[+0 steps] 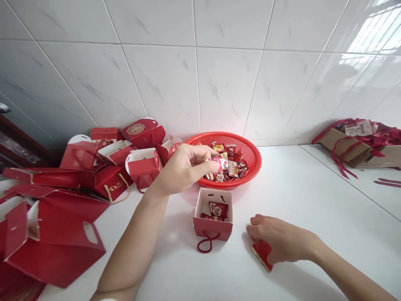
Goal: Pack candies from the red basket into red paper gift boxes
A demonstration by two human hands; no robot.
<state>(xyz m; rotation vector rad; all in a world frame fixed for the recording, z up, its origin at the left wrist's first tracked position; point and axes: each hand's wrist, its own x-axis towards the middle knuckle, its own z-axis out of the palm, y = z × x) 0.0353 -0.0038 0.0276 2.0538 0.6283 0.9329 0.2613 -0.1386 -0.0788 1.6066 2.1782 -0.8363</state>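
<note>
My left hand (pixel 188 167) is closed on a shiny pink and gold candy packet (pixel 222 160), held over the near left part of a red plastic basket (pixel 256 161) of wrapped sweets. Just in front of the basket stands an open red box (pixel 216 229) with a white inside, a cord loop on its near side and a few red wrapped sweets (pixel 218 210) in it. To the right of the box, my right hand (pixel 278 239) rests low over the white table, its fingers closed round a red packet with a gold edge (pixel 262 253).
Many red gift boxes (pixel 59 234) crowd the left side, some with rope handles. At the back right lies a cardboard box (pixel 344 148) with dark red ribbons. A tiled wall (pixel 228 83) rises behind the white table (pixel 188 276).
</note>
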